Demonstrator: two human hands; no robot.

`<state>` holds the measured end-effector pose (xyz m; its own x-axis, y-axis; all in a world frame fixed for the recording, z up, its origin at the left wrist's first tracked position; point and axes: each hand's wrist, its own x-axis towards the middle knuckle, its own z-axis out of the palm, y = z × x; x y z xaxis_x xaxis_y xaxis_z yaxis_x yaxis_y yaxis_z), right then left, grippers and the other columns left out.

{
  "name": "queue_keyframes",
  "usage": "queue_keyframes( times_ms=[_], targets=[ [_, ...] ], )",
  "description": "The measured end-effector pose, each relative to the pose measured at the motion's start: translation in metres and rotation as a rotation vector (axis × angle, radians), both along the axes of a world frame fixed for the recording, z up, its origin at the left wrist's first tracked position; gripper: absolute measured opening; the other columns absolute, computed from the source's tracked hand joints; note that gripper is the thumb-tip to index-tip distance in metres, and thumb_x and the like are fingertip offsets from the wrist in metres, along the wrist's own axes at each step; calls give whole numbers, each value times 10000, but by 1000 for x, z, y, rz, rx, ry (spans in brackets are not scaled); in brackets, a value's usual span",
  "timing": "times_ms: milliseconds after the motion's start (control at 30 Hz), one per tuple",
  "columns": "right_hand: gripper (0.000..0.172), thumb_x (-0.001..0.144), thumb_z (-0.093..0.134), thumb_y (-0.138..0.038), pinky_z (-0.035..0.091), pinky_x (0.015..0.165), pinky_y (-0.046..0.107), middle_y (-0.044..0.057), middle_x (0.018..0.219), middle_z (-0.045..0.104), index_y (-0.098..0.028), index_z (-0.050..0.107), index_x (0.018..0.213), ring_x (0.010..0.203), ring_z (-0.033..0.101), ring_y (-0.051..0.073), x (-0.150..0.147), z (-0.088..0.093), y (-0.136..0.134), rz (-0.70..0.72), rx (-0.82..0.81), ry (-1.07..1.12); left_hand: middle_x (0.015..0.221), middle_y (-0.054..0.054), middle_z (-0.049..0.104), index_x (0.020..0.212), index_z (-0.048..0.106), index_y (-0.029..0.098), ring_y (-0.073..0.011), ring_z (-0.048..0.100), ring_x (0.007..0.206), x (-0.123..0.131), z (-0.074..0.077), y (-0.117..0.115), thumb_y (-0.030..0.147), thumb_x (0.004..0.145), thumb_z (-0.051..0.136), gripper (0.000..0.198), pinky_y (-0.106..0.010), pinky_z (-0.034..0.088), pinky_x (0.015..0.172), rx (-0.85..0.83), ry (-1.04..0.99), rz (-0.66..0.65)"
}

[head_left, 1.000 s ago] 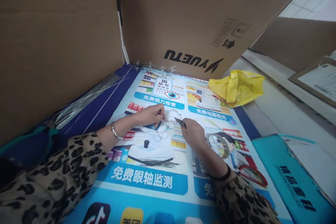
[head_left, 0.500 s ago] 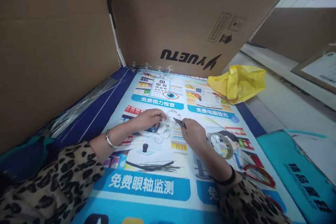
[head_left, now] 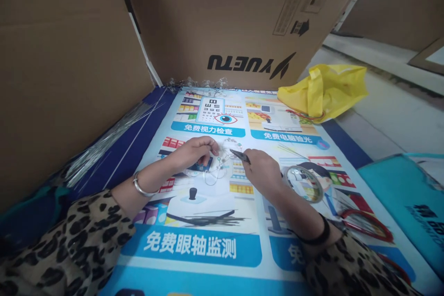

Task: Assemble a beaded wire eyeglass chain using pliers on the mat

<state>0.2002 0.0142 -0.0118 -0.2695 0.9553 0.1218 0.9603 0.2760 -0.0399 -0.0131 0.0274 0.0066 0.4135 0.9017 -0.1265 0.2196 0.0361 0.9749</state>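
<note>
Pinched between the fingers of my left hand (head_left: 197, 151) is part of a thin wire piece with small pale beads (head_left: 219, 161), bent into loops. My right hand (head_left: 264, 171) is closed around a pair of pliers (head_left: 240, 155), whose dark, narrow jaws point left at the beaded wire. The jaw tips are at or very near the wire; whether they grip it I cannot tell. The pliers' handles are hidden in my palm. Below the hands, dark cut wires (head_left: 218, 220) lie in a loose bunch on the printed poster (head_left: 204, 270).
Cardboard panels (head_left: 215, 18) stand at the back and left. Clear wire pieces (head_left: 197, 85) line the back edge. Long silvery wires (head_left: 107, 143) lie at left. To the right are a wire coil (head_left: 304, 184), a red coil (head_left: 367, 225), a yellow bag (head_left: 322, 92) and a teal bag (head_left: 405, 203).
The camera view has shifted a little, so the surroundings sit differently in the picture. Both hands keep nearly the same grip at the beaded wire, with the pliers' jaws still beside it.
</note>
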Motion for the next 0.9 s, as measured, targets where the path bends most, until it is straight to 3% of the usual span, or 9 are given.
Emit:
queue_keyframes(
  times_ms=[433,900],
  targets=[
    [167,822,416,-215,306,643,267,43,821,624,-199,575,871,793,541,171,-1,-1,-2,19,62,-15,461,54,382,765,539,159,-76,320,424,2,-4,0,196,741,449,100,-217,219,439,-46,-73,46],
    [164,807,441,-190,266,635,285,52,775,610,-190,599,852,743,501,171,-1,0,-2,73,224,-86,603,47,456,726,450,180,-47,375,429,14,-11,-8,310,824,459,164,-187,237,404,-7,-104,212]
  ],
)
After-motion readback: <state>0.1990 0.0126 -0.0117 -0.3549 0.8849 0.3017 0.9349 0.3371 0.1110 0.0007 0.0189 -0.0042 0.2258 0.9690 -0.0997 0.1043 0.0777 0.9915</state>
